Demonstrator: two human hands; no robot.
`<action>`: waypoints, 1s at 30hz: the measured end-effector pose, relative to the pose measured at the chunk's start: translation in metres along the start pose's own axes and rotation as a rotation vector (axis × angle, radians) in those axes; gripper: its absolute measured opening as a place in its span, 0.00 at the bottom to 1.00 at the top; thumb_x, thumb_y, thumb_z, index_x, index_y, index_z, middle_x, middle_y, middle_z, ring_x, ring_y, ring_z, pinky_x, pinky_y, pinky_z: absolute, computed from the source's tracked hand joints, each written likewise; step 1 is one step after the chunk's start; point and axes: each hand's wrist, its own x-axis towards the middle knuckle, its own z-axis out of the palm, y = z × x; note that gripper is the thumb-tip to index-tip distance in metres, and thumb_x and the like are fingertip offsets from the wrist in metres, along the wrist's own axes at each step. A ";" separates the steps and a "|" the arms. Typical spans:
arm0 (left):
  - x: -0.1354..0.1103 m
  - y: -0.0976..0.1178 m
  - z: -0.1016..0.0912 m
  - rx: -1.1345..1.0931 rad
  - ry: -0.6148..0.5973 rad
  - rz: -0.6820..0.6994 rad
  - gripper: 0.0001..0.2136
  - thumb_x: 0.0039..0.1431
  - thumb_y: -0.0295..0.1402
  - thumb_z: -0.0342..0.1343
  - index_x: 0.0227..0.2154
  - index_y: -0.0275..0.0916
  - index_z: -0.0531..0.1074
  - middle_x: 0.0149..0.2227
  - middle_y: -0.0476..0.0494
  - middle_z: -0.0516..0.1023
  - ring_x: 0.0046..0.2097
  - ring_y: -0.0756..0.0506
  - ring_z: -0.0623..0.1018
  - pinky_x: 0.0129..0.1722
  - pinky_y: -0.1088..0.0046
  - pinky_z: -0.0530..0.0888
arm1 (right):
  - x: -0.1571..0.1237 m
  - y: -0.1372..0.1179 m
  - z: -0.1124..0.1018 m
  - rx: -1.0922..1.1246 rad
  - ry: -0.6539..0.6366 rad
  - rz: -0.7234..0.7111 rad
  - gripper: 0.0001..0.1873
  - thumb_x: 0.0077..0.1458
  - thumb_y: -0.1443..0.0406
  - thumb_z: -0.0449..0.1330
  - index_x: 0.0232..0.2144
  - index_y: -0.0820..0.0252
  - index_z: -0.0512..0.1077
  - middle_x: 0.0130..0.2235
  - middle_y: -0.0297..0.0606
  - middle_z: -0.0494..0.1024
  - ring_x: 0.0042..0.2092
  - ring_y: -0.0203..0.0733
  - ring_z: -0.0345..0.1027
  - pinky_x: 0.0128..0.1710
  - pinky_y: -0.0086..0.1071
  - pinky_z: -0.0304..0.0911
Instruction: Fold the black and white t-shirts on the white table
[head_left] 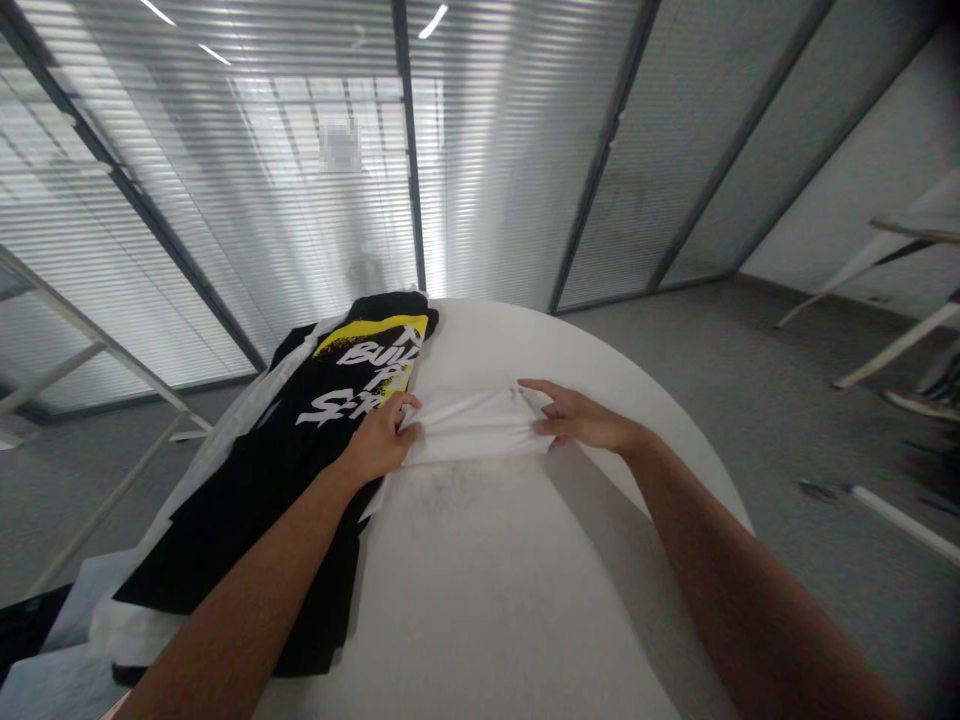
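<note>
A folded white cloth (pixel 472 425) lies across the white round table, with slight creases running along its length. My left hand (pixel 384 437) pinches its left end between thumb and fingers, right beside a black T-shirt. At the opposite end, my right hand (pixel 581 415) grips the cloth's right edge, thumb below and forefinger stretched along the top. The black T-shirt (pixel 247 480), printed in yellow and white lettering, is spread along the table's left side under my left forearm. White fabric (pixel 142 630) shows beneath the black shirt.
The white table (pixel 487 590) has a curved edge and some grey smudges. Behind it stands a glass partition with blinds (pixel 510 150). A pale metal frame (pixel 105 340) is at left; a table with angled legs (pixel 900 240) stands at right. A white bar (pixel 904 520) shows at the right.
</note>
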 end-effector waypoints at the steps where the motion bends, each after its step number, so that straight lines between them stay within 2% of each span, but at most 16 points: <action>1: -0.001 0.000 -0.001 0.001 -0.046 0.012 0.12 0.56 0.34 0.51 0.43 0.41 0.67 0.17 0.60 0.54 0.21 0.52 0.59 0.25 0.75 0.57 | 0.000 0.001 0.000 -0.019 -0.011 0.012 0.47 0.45 0.62 0.66 0.64 0.58 0.51 0.24 0.26 0.68 0.24 0.33 0.62 0.24 0.26 0.61; 3: -0.002 0.001 -0.001 -0.001 -0.122 0.043 0.09 0.57 0.35 0.52 0.40 0.40 0.69 0.17 0.60 0.53 0.21 0.52 0.58 0.24 0.75 0.57 | 0.004 0.004 0.002 -0.054 0.006 0.012 0.42 0.46 0.61 0.64 0.62 0.58 0.55 0.22 0.24 0.64 0.21 0.31 0.58 0.21 0.25 0.57; 5: -0.001 0.000 0.000 -0.015 -0.117 0.067 0.07 0.59 0.37 0.51 0.35 0.40 0.69 0.19 0.57 0.58 0.23 0.51 0.63 0.27 0.75 0.60 | 0.011 0.010 0.006 -0.096 0.135 -0.038 0.31 0.50 0.58 0.61 0.57 0.56 0.62 0.22 0.26 0.63 0.21 0.32 0.57 0.21 0.26 0.54; 7: 0.001 -0.001 0.004 -0.025 -0.021 0.072 0.10 0.62 0.38 0.47 0.32 0.40 0.69 0.24 0.53 0.67 0.29 0.49 0.69 0.33 0.73 0.65 | 0.022 0.018 0.011 -0.168 0.339 -0.115 0.22 0.55 0.54 0.56 0.51 0.55 0.67 0.26 0.30 0.67 0.25 0.35 0.61 0.23 0.27 0.56; 9: 0.004 -0.003 0.008 -0.012 0.101 0.073 0.12 0.64 0.38 0.43 0.33 0.39 0.69 0.32 0.48 0.73 0.38 0.47 0.72 0.41 0.70 0.67 | 0.034 0.026 0.016 -0.265 0.517 -0.172 0.19 0.57 0.53 0.53 0.47 0.54 0.70 0.33 0.34 0.72 0.32 0.38 0.66 0.30 0.29 0.60; 12: 0.009 -0.006 0.013 0.032 0.182 0.061 0.14 0.64 0.38 0.42 0.42 0.38 0.71 0.41 0.42 0.75 0.45 0.44 0.72 0.50 0.66 0.66 | 0.047 0.036 0.021 -0.355 0.628 -0.178 0.15 0.56 0.57 0.54 0.43 0.53 0.73 0.37 0.36 0.75 0.38 0.40 0.68 0.37 0.31 0.60; 14: 0.010 -0.008 0.014 0.040 0.164 0.012 0.16 0.62 0.36 0.45 0.49 0.36 0.70 0.40 0.42 0.75 0.44 0.44 0.73 0.49 0.66 0.67 | 0.051 0.037 0.022 -0.294 0.626 -0.160 0.14 0.52 0.59 0.56 0.40 0.55 0.74 0.34 0.36 0.76 0.36 0.39 0.67 0.35 0.30 0.60; 16: 0.010 -0.009 0.013 0.015 0.114 -0.058 0.18 0.58 0.33 0.47 0.50 0.37 0.70 0.36 0.46 0.74 0.39 0.45 0.74 0.44 0.68 0.68 | 0.051 0.034 0.022 -0.138 0.569 -0.133 0.15 0.46 0.62 0.57 0.38 0.58 0.74 0.30 0.35 0.75 0.31 0.38 0.67 0.31 0.30 0.59; 18: 0.009 -0.009 0.009 -0.036 0.065 -0.107 0.16 0.55 0.31 0.49 0.46 0.39 0.73 0.31 0.50 0.73 0.34 0.47 0.73 0.39 0.70 0.68 | 0.047 0.027 0.022 0.030 0.508 -0.083 0.16 0.43 0.63 0.58 0.37 0.59 0.73 0.26 0.34 0.74 0.28 0.38 0.66 0.28 0.30 0.58; 20: 0.008 -0.007 0.007 -0.086 0.043 -0.115 0.11 0.54 0.32 0.49 0.37 0.40 0.74 0.28 0.52 0.72 0.32 0.48 0.73 0.36 0.72 0.67 | 0.042 0.020 0.023 0.108 0.485 -0.031 0.16 0.43 0.62 0.59 0.37 0.60 0.73 0.25 0.33 0.73 0.27 0.38 0.65 0.27 0.30 0.57; 22: 0.008 -0.003 0.006 -0.091 0.056 -0.105 0.10 0.57 0.34 0.47 0.30 0.40 0.73 0.27 0.51 0.72 0.33 0.48 0.73 0.36 0.72 0.67 | 0.039 0.015 0.025 0.066 0.476 0.004 0.16 0.44 0.61 0.59 0.37 0.60 0.73 0.23 0.33 0.73 0.26 0.37 0.64 0.26 0.29 0.56; 24: 0.008 0.001 0.007 -0.036 0.083 -0.107 0.11 0.59 0.36 0.46 0.27 0.40 0.71 0.27 0.50 0.73 0.34 0.47 0.74 0.37 0.71 0.67 | 0.037 0.012 0.028 0.008 0.441 0.003 0.16 0.45 0.59 0.59 0.38 0.59 0.73 0.24 0.32 0.73 0.26 0.36 0.63 0.25 0.29 0.55; 27: 0.008 0.003 0.010 0.069 0.103 -0.126 0.11 0.61 0.38 0.46 0.31 0.40 0.70 0.30 0.47 0.75 0.35 0.45 0.74 0.38 0.70 0.67 | 0.036 0.012 0.031 0.048 0.398 -0.047 0.19 0.46 0.58 0.60 0.42 0.58 0.71 0.27 0.32 0.74 0.26 0.35 0.62 0.25 0.28 0.53; 30: 0.009 -0.001 0.013 0.096 0.077 -0.121 0.09 0.62 0.36 0.46 0.37 0.40 0.70 0.32 0.47 0.75 0.36 0.46 0.75 0.38 0.70 0.67 | 0.034 0.013 0.030 0.154 0.395 -0.066 0.18 0.45 0.57 0.60 0.39 0.57 0.69 0.23 0.28 0.68 0.23 0.32 0.57 0.23 0.27 0.50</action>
